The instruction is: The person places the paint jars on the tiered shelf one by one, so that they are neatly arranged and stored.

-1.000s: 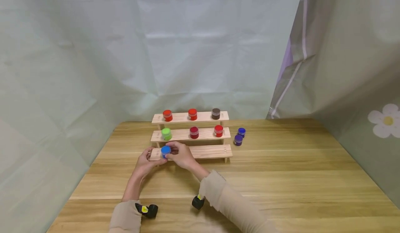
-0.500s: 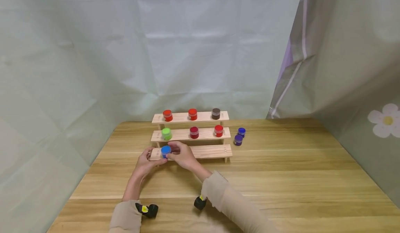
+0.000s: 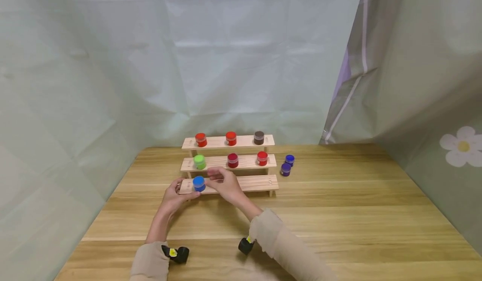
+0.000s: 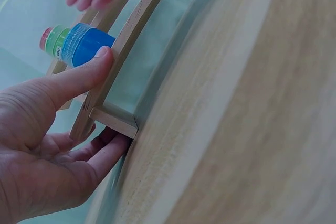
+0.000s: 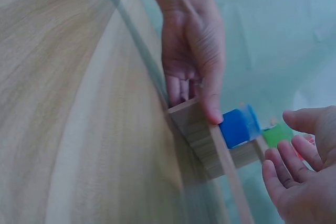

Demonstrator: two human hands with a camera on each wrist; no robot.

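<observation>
A blue paint jar [image 3: 198,184] stands upright near the left end of the lowest step of a three-step wooden rack [image 3: 256,183]. My left hand [image 3: 174,197] grips that end of the step. In the left wrist view its thumb [image 4: 94,72] lies on the step's front edge beside the jar, with the other fingers curled beneath, around the leg. Just right of the jar is my right hand [image 3: 227,185], apart from it and holding nothing. The right wrist view shows its fingers [image 5: 294,163] spread and loosely bent.
The middle step carries a green jar [image 3: 199,161], a dark red jar [image 3: 233,160] and a red jar [image 3: 262,158]. On the top step are two red-orange jars [image 3: 231,138] and a dark brown one [image 3: 258,137]. Two blue-purple jars [image 3: 285,170] stand on the table right of the rack.
My right hand has let go of the blue jar and drawn back slightly to the right, its fingers opening. The jar stays on the step, and my left hand keeps its place.
</observation>
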